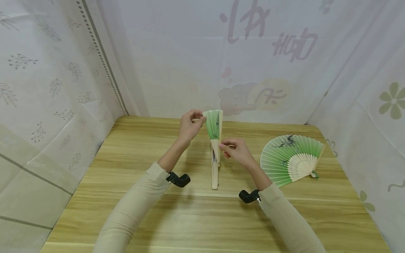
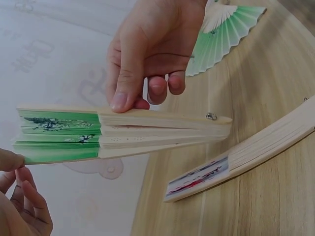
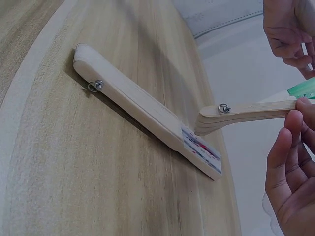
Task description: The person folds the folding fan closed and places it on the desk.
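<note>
A green folding fan [image 1: 212, 123], only slightly spread, is held up off the table between both hands. My left hand [image 1: 191, 124] pinches the top corner of its green leaf on the left side. With thumb and fingertips, my right hand [image 1: 236, 151] grips the pale outer rib on the right, just under the leaf. In the right wrist view the ribs [image 3: 251, 112] narrow to a pivot end with a small metal ring. Beneath, a closed folding fan [image 1: 214, 177] with pale ribs lies on the table; its folded leaf [image 2: 199, 178] shows grey and red markings.
At the right of the wooden table [image 1: 133, 147] lies another green folding fan [image 1: 292, 158], spread wide, with a dark branch print and a green tassel [image 1: 314, 174]. Printed white cloth [image 1: 177, 70] hangs behind the table and along both sides.
</note>
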`<state>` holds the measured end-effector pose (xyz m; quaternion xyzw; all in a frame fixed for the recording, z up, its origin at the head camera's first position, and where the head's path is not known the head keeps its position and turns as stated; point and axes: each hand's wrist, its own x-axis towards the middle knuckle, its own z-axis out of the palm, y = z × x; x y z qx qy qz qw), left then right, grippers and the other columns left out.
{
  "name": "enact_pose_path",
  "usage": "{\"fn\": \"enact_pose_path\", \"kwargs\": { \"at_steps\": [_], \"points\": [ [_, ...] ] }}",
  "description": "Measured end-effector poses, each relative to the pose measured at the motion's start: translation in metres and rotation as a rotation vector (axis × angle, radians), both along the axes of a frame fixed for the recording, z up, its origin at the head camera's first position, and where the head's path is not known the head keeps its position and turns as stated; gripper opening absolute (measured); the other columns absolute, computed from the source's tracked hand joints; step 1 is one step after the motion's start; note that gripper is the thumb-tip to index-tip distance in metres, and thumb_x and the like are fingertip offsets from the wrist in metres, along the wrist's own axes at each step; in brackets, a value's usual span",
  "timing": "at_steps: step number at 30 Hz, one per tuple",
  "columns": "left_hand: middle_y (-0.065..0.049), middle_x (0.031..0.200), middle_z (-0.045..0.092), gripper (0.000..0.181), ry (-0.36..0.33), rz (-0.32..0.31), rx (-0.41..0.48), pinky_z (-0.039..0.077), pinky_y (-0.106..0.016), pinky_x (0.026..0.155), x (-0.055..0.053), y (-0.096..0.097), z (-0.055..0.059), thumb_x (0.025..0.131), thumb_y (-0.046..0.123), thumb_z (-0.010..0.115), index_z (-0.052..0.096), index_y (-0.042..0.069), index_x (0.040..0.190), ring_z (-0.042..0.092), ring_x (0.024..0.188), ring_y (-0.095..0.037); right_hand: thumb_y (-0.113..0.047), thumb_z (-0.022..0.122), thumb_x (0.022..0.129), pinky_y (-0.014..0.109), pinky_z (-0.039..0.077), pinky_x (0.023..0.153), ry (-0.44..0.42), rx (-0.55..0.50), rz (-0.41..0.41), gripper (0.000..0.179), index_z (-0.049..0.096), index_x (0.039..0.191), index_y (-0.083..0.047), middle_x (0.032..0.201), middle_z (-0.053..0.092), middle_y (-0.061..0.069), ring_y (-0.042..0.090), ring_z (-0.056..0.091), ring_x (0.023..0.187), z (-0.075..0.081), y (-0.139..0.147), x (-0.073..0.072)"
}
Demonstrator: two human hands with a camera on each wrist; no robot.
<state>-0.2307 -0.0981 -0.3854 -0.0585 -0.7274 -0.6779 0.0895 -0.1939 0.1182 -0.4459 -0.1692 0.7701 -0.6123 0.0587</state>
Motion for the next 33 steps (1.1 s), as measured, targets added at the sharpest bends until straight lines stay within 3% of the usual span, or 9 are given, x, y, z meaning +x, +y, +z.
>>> {"fn": "enact_pose_path", "kwargs": {
  "at_steps": [5, 7, 10, 14, 21, 23, 30, 33],
  "points": [
    [-0.012, 0.099, 0.065, 0.014, 0.013, -0.009, 0.001, 0.053, -0.027, 0.069, 0.001, 0.004, 0.000, 0.097, 0.002, 0.067, 0.065, -0.004, 0.110, 0.062, 0.083, -0.018, -0.006, 0.067, 0.100, 0.048, 0.058, 0.064, 0.027, 0.037, 0.003, 0.016, 0.071, 0.105, 0.009, 0.092, 0.067, 0.023, 0.039, 0.063, 0.068, 0.001, -0.003, 0.000],
    [-0.012, 0.099, 0.065, 0.014, 0.001, -0.018, -0.008, 0.051, -0.027, 0.066, 0.001, 0.004, 0.000, 0.099, 0.003, 0.066, 0.065, -0.003, 0.111, 0.063, 0.081, -0.017, -0.008, 0.068, 0.099, 0.045, 0.058, 0.062, 0.035, 0.053, -0.015, 0.015, 0.072, 0.104, 0.006, 0.093, 0.068, 0.022, 0.043, 0.062, 0.069, -0.005, -0.004, -0.002],
    [-0.013, 0.098, 0.067, 0.013, -0.003, -0.040, -0.027, 0.050, -0.030, 0.063, 0.001, 0.003, 0.001, 0.100, 0.005, 0.066, 0.065, -0.002, 0.111, 0.065, 0.079, -0.019, -0.009, 0.070, 0.098, 0.036, 0.056, 0.059, 0.041, 0.058, -0.040, 0.015, 0.074, 0.101, 0.005, 0.085, 0.068, 0.011, 0.037, 0.062, 0.066, -0.007, -0.005, -0.003],
    [-0.013, 0.098, 0.067, 0.012, 0.003, -0.072, -0.030, 0.051, -0.029, 0.062, 0.001, 0.002, 0.004, 0.100, 0.006, 0.065, 0.064, -0.001, 0.109, 0.066, 0.081, -0.020, -0.010, 0.072, 0.097, 0.037, 0.055, 0.059, 0.023, 0.039, -0.068, 0.017, 0.074, 0.101, 0.006, 0.083, 0.066, 0.011, 0.037, 0.061, 0.067, -0.007, -0.005, -0.003],
    [-0.010, 0.094, 0.065, 0.010, -0.017, -0.105, 0.021, 0.051, -0.025, 0.059, 0.001, -0.001, 0.005, 0.100, 0.004, 0.065, 0.064, -0.001, 0.108, 0.067, 0.080, -0.020, -0.003, 0.071, 0.096, 0.033, 0.056, 0.059, 0.007, 0.029, -0.089, 0.017, 0.072, 0.102, 0.013, 0.087, 0.068, 0.017, 0.020, 0.062, 0.064, 0.020, -0.008, 0.011],
    [-0.010, 0.095, 0.065, 0.010, -0.020, -0.119, 0.030, 0.051, -0.025, 0.059, 0.002, -0.002, 0.006, 0.100, 0.004, 0.065, 0.064, -0.001, 0.109, 0.067, 0.080, -0.019, -0.002, 0.070, 0.096, 0.038, 0.058, 0.061, 0.012, 0.025, -0.081, 0.018, 0.071, 0.103, 0.014, 0.086, 0.068, 0.015, 0.020, 0.062, 0.063, 0.026, -0.008, 0.014],
    [-0.011, 0.094, 0.065, 0.010, -0.018, -0.127, 0.035, 0.050, -0.025, 0.057, 0.003, -0.006, 0.007, 0.100, 0.005, 0.065, 0.064, -0.001, 0.108, 0.068, 0.078, -0.019, -0.005, 0.065, 0.101, 0.061, 0.055, 0.068, -0.001, 0.019, 0.016, 0.022, 0.070, 0.115, 0.012, 0.088, 0.068, 0.010, 0.054, 0.060, 0.073, 0.001, -0.002, 0.002],
    [-0.009, 0.095, 0.064, 0.011, -0.026, -0.120, 0.039, 0.050, -0.025, 0.057, 0.004, -0.006, 0.006, 0.101, 0.006, 0.065, 0.064, 0.000, 0.110, 0.068, 0.078, -0.019, -0.009, 0.064, 0.102, 0.061, 0.055, 0.070, -0.016, 0.011, 0.040, 0.024, 0.070, 0.117, 0.010, 0.090, 0.067, 0.009, 0.054, 0.059, 0.076, -0.006, 0.000, 0.000]
  ]
}}
